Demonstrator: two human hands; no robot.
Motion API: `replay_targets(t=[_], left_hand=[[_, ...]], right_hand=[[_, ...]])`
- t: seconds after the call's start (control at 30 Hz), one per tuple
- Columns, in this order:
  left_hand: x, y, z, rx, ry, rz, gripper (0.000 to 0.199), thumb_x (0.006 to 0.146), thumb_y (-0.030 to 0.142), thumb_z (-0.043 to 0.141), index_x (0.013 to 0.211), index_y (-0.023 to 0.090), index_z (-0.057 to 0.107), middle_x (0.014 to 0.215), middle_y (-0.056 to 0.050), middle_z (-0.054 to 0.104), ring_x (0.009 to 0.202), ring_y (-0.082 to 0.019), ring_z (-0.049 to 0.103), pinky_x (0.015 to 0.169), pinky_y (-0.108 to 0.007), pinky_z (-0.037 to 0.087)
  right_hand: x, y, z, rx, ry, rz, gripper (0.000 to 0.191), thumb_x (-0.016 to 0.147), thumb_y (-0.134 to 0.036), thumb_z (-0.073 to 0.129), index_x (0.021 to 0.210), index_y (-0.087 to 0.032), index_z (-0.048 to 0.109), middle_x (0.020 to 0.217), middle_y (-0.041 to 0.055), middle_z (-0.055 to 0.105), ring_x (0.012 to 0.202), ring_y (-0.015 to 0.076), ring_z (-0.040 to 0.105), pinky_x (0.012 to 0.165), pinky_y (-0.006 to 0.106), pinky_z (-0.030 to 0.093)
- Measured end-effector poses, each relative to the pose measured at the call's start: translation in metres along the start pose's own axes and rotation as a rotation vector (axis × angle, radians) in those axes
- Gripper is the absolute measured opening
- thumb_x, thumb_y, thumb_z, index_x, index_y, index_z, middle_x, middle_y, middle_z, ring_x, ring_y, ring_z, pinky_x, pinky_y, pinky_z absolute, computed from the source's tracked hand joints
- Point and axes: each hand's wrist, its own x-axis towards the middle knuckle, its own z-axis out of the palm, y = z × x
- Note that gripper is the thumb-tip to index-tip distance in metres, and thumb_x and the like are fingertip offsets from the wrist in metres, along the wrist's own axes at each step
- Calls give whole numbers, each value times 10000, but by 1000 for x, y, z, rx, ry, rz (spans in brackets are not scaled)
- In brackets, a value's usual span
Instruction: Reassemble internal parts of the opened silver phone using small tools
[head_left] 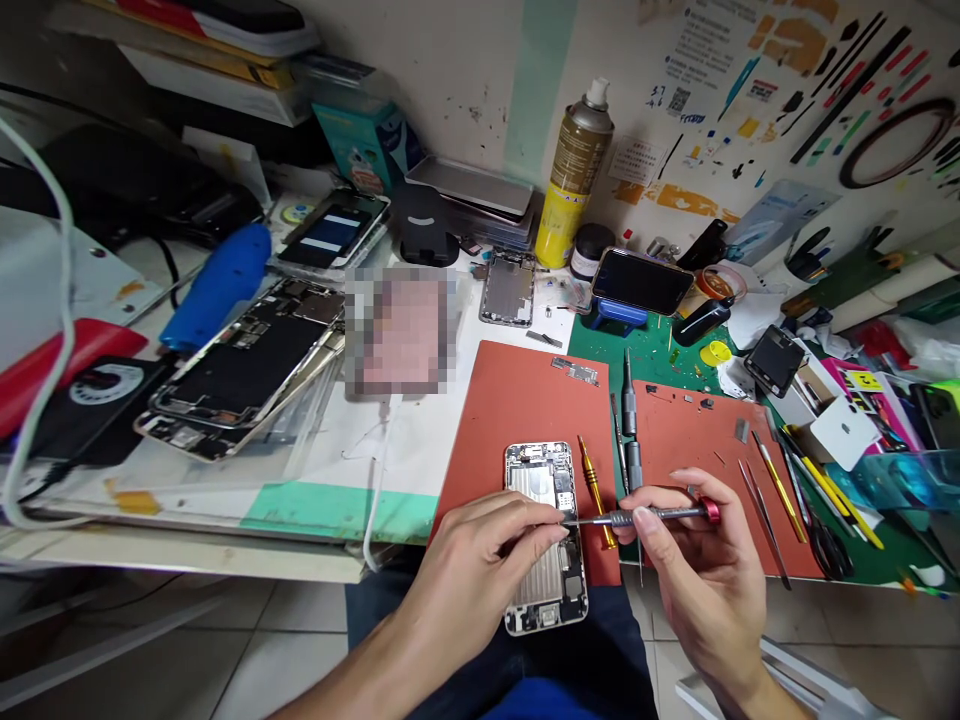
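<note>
My right hand (709, 585) grips a thin precision screwdriver (675, 513) with a red end cap, held nearly level and pointing left. Over an opened phone (551, 592), the thumb and fingertips of my left hand (472, 560) are pinched together at the screwdriver's tip. Anything between those fingertips is too small to make out. The phone lies with its inner parts bare, partly covered by my left hand, at the front of an orange-brown mat (517, 400). Close to the phone's right side lies a gold screwdriver (591, 480).
Right of the phone, a second mat (697, 430) carries tweezers (761, 515) and small parts. A phone on a blue stand (641, 283) and a spray can (574, 180) stand behind. Opened phones (247, 360) lie at left, near a white cable (379, 490) hanging over the edge.
</note>
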Motion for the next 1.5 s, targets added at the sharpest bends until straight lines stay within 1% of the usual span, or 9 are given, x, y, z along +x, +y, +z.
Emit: replay_targets(t=[0.33,0.4,0.5,0.73,0.97,1.17,1.5], left_hand=[[1,2,-1,52,6,57,129,1037,185,676,949,243,751,849,48,778,761,-116,734,708,-213,531],[1,2,-1,57,7,67,133,1042,183,668,953,241,749,849,45,778,759,-117,733,707,-215,532],[2,2,-1,49,13,81,125,1042,191,668,966,238,756,867,31,793,769,-132,750,717,-226,552],[1,1,0,17,42,101,115,1030,188,693,979,248,777,895,31,827,779,-142,786,723,-224,588],[2,2,-1,48,36,86,108,1025,190,699,963,242,771,871,40,818,755,-132,774,706,-214,576],[1,2,0,45,27,86,103,1021,184,705,967,241,772,870,42,815,757,-124,772,712,-210,574],[2,-1,0,34,18,60,115,1027,211,699,951,233,782,857,15,815,744,-145,770,697,-235,577]], right_hand=[[-1,5,-3,24,8,42,312,981,-263,802,1232,-281,618,954,34,817,748,148,775,739,264,644],[-1,5,-3,28,12,56,327,975,-275,810,1236,-276,613,957,38,815,746,156,772,736,279,644],[-3,6,-4,34,24,81,356,964,-292,824,1244,-273,606,963,43,813,753,167,766,735,299,642],[-3,7,-4,41,27,94,353,974,-282,814,1254,-281,600,973,38,813,762,155,757,749,291,635],[-2,6,-3,49,52,105,369,952,-308,836,1235,-267,603,951,43,808,728,164,749,731,317,635],[-2,8,-3,37,57,101,369,958,-315,832,1249,-270,611,967,43,810,763,162,746,737,301,627],[-2,8,-3,48,46,95,350,971,-279,814,1258,-272,614,982,42,820,750,156,763,732,295,652]])
